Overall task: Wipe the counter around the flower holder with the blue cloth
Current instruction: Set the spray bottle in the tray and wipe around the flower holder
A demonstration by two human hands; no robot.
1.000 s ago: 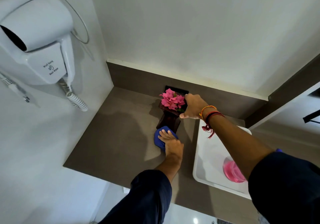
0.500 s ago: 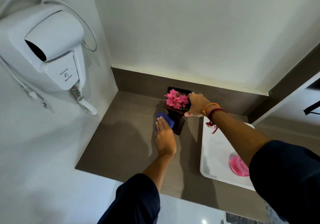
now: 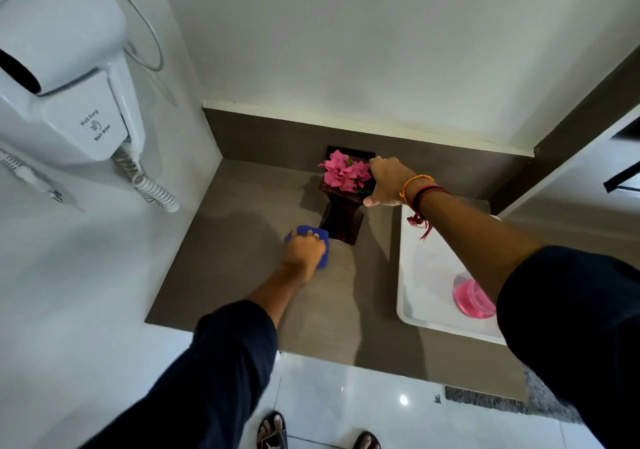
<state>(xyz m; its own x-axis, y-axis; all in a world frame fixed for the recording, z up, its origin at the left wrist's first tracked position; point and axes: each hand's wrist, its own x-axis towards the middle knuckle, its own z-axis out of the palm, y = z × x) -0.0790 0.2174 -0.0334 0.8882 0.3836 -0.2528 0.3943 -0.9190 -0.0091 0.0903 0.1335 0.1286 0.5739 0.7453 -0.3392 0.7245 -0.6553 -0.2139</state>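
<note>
One cloth [image 3: 308, 237] (blue), one holder [image 3: 343, 218]

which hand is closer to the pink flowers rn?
Right. The right hand grips the top rim of the flower holder, touching the pink flowers. The left hand presses the blue cloth on the counter beside the holder's base.

We can read one label only: small dark lettering printed on the front of the white plastic wall-mounted hair dryer [image 3: 69, 77], on its lower housing just above the coiled white cord [image 3: 145, 180]. It reads "Wall hung" on one line and "Hair dryer" on another, with a small emblem between them that is too tiny for us to make out. It sits far to the left of our fingers [image 3: 306, 235], well above them.
</note>
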